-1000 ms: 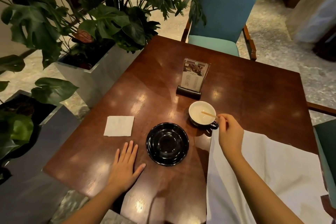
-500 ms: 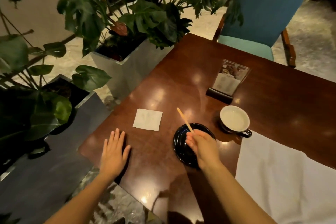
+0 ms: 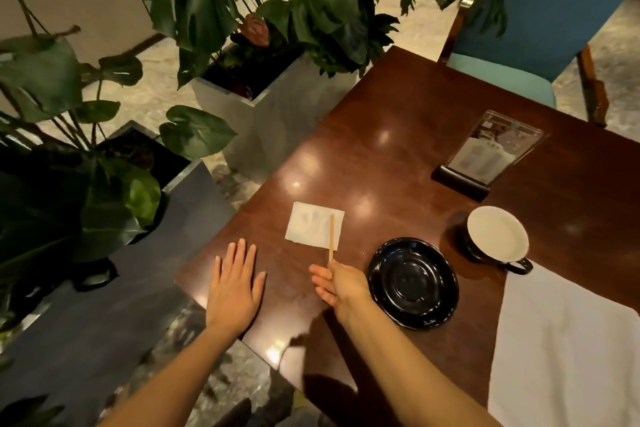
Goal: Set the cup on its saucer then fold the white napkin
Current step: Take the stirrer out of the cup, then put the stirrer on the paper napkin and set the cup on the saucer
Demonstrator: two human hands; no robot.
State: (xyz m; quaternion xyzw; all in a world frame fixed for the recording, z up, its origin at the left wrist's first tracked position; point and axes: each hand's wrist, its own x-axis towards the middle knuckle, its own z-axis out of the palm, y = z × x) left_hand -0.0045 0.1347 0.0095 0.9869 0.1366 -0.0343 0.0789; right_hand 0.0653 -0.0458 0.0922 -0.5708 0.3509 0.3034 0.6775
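The first step is not yet done: the cup (image 3: 497, 234) stands on the bare table (image 3: 398, 135), just beyond and to the right of the saucer (image 3: 414, 282), near it but not on it. The saucer lies empty by the table's near edge. A thin wooden stick (image 3: 331, 236) is pinched at its lower end by the right hand (image 3: 341, 286), the other fingers loosely spread. Its tip is held over a small paper square (image 3: 313, 230) toward the left edge, and contact cannot be told. The left hand (image 3: 235, 284) is laid flat by the near left corner, fingers straight and slightly apart. The white napkin (image 3: 568, 340) is spread unfolded at the near right edge. By this judgement the stick is to be set down first — then the cup can be taken by its handle and placed on the saucer.
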